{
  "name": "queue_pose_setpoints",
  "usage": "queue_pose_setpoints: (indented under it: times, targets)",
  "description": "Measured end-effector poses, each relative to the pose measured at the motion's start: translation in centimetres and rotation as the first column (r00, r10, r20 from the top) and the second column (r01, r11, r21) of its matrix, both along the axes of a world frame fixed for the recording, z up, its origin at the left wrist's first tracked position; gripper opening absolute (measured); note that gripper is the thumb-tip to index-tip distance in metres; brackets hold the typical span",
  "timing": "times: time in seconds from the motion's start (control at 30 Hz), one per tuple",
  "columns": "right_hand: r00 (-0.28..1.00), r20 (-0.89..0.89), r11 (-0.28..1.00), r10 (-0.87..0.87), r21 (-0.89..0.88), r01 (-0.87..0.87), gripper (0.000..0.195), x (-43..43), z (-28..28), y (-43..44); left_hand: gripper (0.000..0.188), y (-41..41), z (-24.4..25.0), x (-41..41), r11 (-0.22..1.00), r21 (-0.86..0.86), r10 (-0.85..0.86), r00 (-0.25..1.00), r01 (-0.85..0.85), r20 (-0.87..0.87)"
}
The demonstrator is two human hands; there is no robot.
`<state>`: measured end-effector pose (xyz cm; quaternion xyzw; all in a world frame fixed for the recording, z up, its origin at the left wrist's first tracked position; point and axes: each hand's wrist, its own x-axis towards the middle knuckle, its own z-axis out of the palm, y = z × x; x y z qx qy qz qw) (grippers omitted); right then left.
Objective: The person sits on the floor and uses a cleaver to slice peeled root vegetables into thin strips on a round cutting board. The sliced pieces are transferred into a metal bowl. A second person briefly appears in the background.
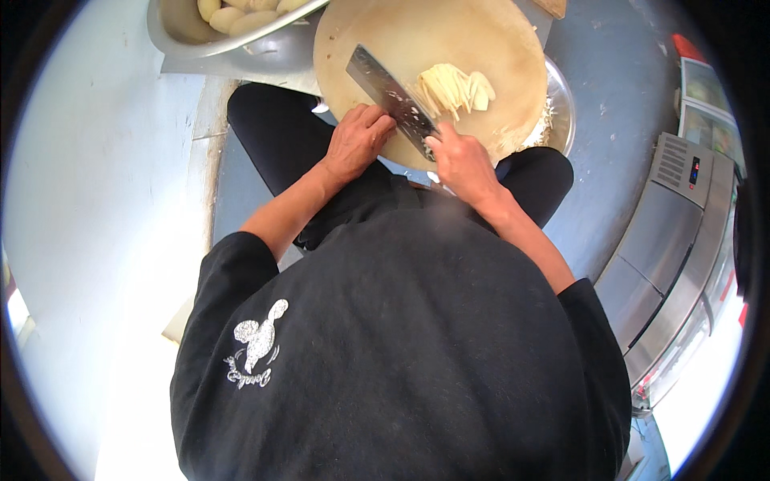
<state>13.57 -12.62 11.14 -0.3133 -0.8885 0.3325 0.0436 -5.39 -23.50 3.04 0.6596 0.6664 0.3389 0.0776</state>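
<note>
My right hand point(466, 159) grips a broad-bladed cleaver point(394, 99) by its handle. The blade slants across a round chopping board point(385, 36), with pale bits stuck to its face. To the left of the blade, my left hand point(363, 133) has its fingers curled, with the fingertips close against the steel. Whatever may lie beneath those fingers is hidden. Right of the cleaver is a fanned pile of thin, pale yellow slices point(448, 89), which look like peeled potato. Fine scraps cling to the board's lower right edge.
A metal basin point(174, 36) holding several peeled potatoes point(249, 18) stands at the upper left, on a metal surface point(283, 57). Partly under the board's right side is a steel bowl point(564, 108) with pale shreds inside. A stainless-steel refrigerated cabinet point(659, 222) stands along the right.
</note>
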Motion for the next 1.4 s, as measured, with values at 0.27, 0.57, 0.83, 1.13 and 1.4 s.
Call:
queue_pose_setpoints:
  times: [0.27, 0.57, 0.83, 1.13, 1.4]
  targets:
    - [0.909, -0.169, 0.924, -0.381, -0.021, 0.383, 0.023, 4.7, 2.4, 6.2, 0.022, 4.5, 2.4, 0.1, 1.0, -0.028, -0.004, 0.991, 0.007, 0.137]
    - [0.885, -0.013, 0.885, -0.465, 0.005, 0.465, 0.024, 8.8, 2.1, 9.1, 0.044, 12.6, 1.5, 2.8, 0.988, -0.084, -0.132, 0.99, 0.126, -0.058]
    - [0.877, -0.018, 0.874, -0.48, -0.091, 0.477, 0.025, 10.2, 0.5, 8.7, 0.042, 11.4, 1.9, 1.4, 0.973, -0.128, -0.205, 0.974, 0.192, -0.094]
    - [0.863, -0.019, 0.862, -0.506, -0.062, 0.504, 0.025, 11.4, 0.5, 9.7, 0.034, 20.7, 4.0, 4.6, 0.835, -0.467, -0.424, 0.881, 0.292, -0.208]
    - [0.841, -0.012, 0.837, -0.541, -0.1, 0.537, 0.026, 12.4, 0.1, 9.3, 0.026, 23.7, 5.1, 3.0, 0.722, -0.489, -0.533, 0.844, 0.489, 0.058]
